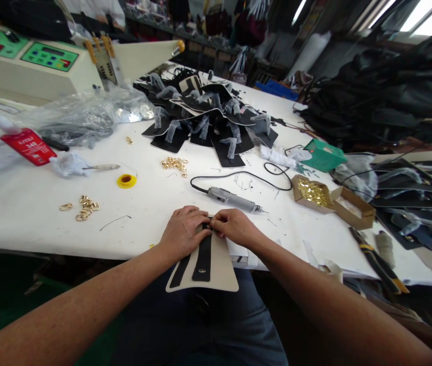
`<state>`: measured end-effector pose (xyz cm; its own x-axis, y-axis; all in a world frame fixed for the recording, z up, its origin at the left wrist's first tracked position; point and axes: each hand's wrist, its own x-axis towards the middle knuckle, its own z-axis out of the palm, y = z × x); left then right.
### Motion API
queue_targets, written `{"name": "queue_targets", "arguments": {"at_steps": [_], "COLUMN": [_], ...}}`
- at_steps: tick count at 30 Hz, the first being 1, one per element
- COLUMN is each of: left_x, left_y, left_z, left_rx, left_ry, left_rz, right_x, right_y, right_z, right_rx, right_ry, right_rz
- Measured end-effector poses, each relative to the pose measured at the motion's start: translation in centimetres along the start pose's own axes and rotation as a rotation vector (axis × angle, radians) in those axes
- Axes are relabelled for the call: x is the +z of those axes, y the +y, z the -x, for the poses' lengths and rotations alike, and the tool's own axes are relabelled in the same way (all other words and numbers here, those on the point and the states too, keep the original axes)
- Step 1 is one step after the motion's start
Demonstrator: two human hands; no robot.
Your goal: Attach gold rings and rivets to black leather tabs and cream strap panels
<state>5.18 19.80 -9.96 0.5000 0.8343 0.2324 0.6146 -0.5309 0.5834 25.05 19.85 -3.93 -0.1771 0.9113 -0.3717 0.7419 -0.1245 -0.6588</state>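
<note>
A beige panel point(221, 264) with black strips lies at the table's front edge and reaches out over my lap. One black strip point(203, 256) has a metal fitting near its lower end. My left hand point(187, 229) grips the upper left part of the panel, fingers bent over its top. Beside it, my right hand point(233, 224) is closed in a pinch at the strip's upper end; whatever sits between those fingertips is too small to make out. Just beyond the hands lies a grey electric screwdriver point(233, 199) with a black cable.
Gold rings point(86, 207), gold clasps point(175, 163) and yellow tape point(126, 181) lie left. Black panels point(216, 122) are piled behind. Right are a box of gold parts point(312, 193), pliers point(376, 262) and more panels point(410, 188). A red glue bottle point(28, 146) is far left.
</note>
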Motion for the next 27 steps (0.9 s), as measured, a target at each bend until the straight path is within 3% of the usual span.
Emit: {"name": "queue_targets", "arguments": {"at_steps": [3,5,7,10,14,17,20,23,27], "left_x": [-0.1,-0.1,-0.1,0.0,0.1,0.2,0.3,0.4,0.4], "left_y": [0.1,0.2,0.2,0.2,0.0,-0.1,-0.2,-0.3,-0.4], "left_z": [0.0,-0.1,-0.1,-0.1,-0.1,-0.1,-0.1,-0.1,-0.1], "left_rx": [-0.004,-0.006,-0.007,-0.012,-0.015,-0.018,-0.019,-0.019,0.005], "left_ry": [0.003,0.006,0.008,0.014,0.020,0.025,0.027,0.026,0.043], "left_rz": [0.003,0.006,0.009,0.012,0.016,0.023,0.032,0.037,0.028], "right_x": [-1.4,-2.7,-3.9,-5.0,-6.2,-7.3,-7.4,-5.1,-0.6], "right_y": [0.5,1.2,2.3,4.0,5.2,4.1,1.3,-1.8,-3.9], "right_z": [0.2,-0.1,-0.8,-2.4,-3.6,-2.7,-1.1,0.0,-0.1], "right_rx": [-0.067,-0.154,-0.208,-0.165,-0.193,-0.240,-0.273,-0.315,-0.377], "right_ry": [0.131,0.323,0.433,0.363,0.288,0.327,0.357,0.399,0.481], "right_rz": [0.063,0.254,0.485,0.674,0.635,0.316,-0.329,-0.814,-0.978]}}
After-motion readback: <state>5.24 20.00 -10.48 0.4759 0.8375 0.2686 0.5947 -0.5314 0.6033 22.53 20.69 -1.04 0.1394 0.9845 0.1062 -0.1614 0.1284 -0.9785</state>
